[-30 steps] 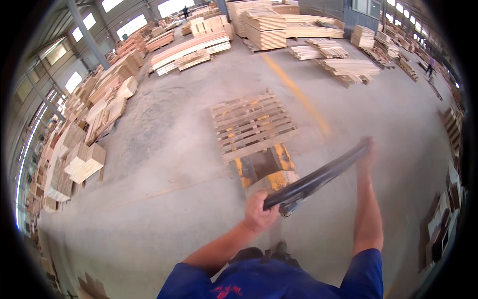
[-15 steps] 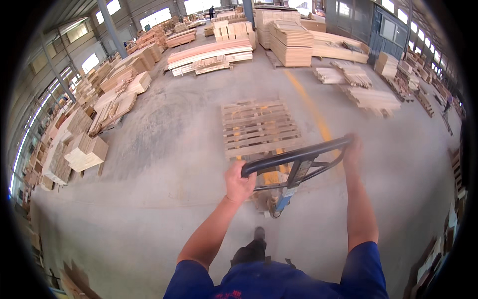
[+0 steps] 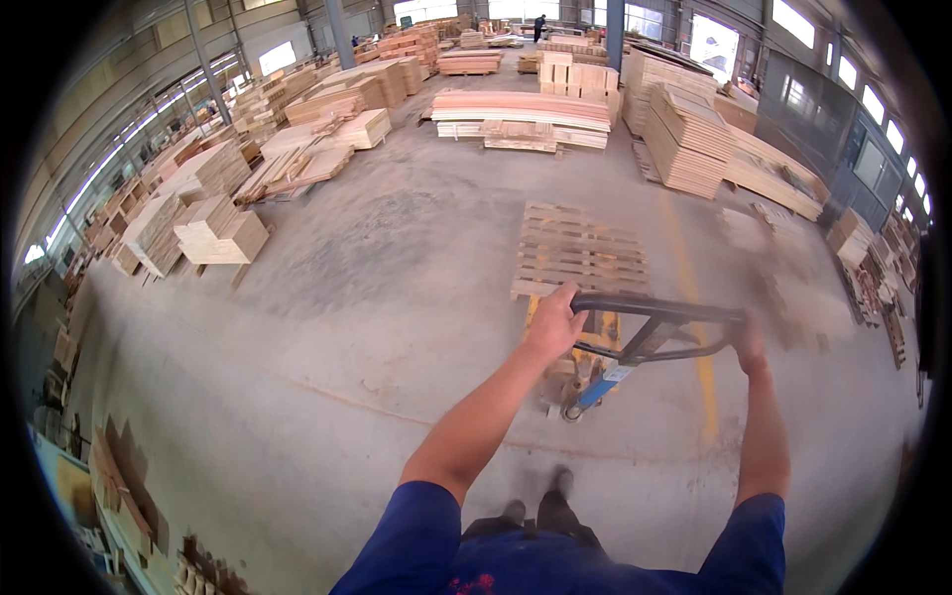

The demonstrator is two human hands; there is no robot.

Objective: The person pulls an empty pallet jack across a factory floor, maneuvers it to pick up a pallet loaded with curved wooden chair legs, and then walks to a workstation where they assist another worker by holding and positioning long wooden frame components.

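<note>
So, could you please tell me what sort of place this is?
Likely a timber warehouse or woodworking hall: stacks of pale boards around a wide floor, and a wooden pallet on a pallet truck.

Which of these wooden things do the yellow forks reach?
The slatted pallet beyond the black handle that the left hand and right hand grip; the yellow forks reach its near edge. The lumber stacks stand apart.

Daylight glares white through the far windows (image 3: 524, 9). Blur smears the planks (image 3: 811, 305) at right. Straight edges bow toward the black rim.
</note>
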